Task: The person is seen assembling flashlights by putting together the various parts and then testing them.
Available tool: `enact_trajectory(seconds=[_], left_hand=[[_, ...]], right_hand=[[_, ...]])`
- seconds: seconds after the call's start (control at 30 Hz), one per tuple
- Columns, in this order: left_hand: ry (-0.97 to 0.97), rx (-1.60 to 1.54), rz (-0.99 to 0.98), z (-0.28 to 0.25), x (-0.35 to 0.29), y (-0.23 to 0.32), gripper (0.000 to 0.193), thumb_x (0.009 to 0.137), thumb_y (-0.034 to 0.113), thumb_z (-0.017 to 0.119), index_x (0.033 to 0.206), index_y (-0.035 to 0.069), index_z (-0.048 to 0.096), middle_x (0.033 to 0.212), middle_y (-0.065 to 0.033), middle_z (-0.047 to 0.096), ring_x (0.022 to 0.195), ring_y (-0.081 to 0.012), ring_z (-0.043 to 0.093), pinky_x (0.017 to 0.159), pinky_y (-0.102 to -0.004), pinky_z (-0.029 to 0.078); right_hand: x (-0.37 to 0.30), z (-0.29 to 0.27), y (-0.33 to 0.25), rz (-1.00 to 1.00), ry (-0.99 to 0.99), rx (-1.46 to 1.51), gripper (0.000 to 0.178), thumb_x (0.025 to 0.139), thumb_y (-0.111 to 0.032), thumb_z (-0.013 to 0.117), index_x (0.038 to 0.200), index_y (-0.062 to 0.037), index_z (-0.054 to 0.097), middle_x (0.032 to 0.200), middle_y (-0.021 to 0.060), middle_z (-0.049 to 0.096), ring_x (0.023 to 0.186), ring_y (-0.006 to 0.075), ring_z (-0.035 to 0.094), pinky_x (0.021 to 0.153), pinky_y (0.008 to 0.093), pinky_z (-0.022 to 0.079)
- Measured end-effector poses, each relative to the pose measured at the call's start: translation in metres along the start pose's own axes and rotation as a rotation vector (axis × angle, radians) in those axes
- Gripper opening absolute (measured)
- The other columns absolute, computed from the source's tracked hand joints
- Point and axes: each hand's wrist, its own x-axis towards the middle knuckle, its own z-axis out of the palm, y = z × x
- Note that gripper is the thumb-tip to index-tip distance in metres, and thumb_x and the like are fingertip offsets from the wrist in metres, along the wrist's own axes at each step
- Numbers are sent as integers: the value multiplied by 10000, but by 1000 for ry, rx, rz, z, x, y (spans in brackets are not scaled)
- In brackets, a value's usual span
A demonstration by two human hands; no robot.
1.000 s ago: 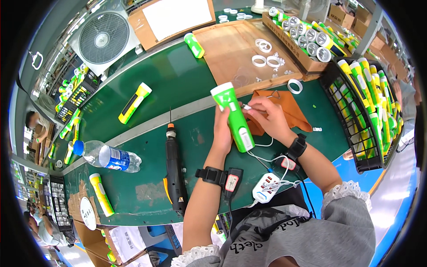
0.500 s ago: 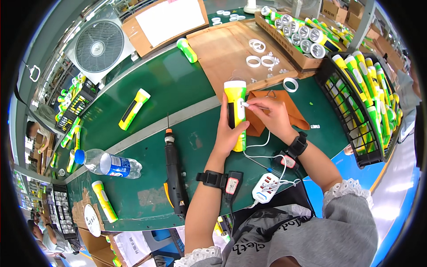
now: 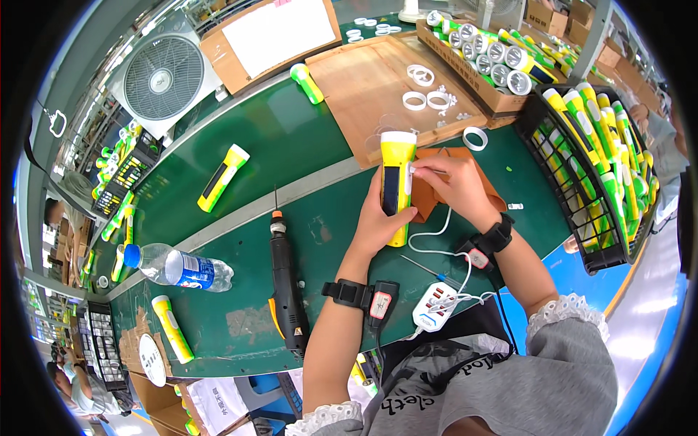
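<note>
My left hand is wrapped around the lower half of a yellow flashlight, thumb across its front, the other fingers mostly hidden behind it. The flashlight stands nearly upright right in front of me, white head up, black panel turned toward me. My right hand is closed to a pinch, thumb and forefinger on a small white plug at the flashlight's right side; I cannot tell whether it sits in the body. A white cable loops below my right hand, and a white charging hub lies nearer to me. Under and behind my right hand is an orange cloth. Well to the right of that hand, a black crate is packed with yellow and green flashlights, most leaning upright. Beyond my right hand, a cardboard box holds more flashlights, many with their lens ends facing me. Straight ahead past both hands, a shallow wooden tray carries white rings and small white bits. Far off to the left of my left hand, another black crate holds a heap of flashlights.
</note>
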Motion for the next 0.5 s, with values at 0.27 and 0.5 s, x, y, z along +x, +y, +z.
enact_trajectory(seconds=[0.27, 0.5], left_hand=[[-36, -153, -45, 3, -3, 13, 807, 714, -59, 612, 1377, 111, 184, 1061, -73, 484, 804, -151, 563, 643, -275, 499], [24, -157, -26, 8, 2, 12, 790, 727, -96, 563, 1373, 133, 171, 1002, -81, 494, 720, -153, 568, 580, -281, 509]], right_hand=[[-3, 6, -1, 93, 57, -22, 128, 780, -96, 636, 891, -35, 652, 808, 95, 651, 559, 202, 588, 508, 264, 451], [3, 3, -1, 107, 42, -62, 110, 791, -94, 624, 881, -38, 653, 797, 106, 651, 638, 217, 633, 573, 271, 491]])
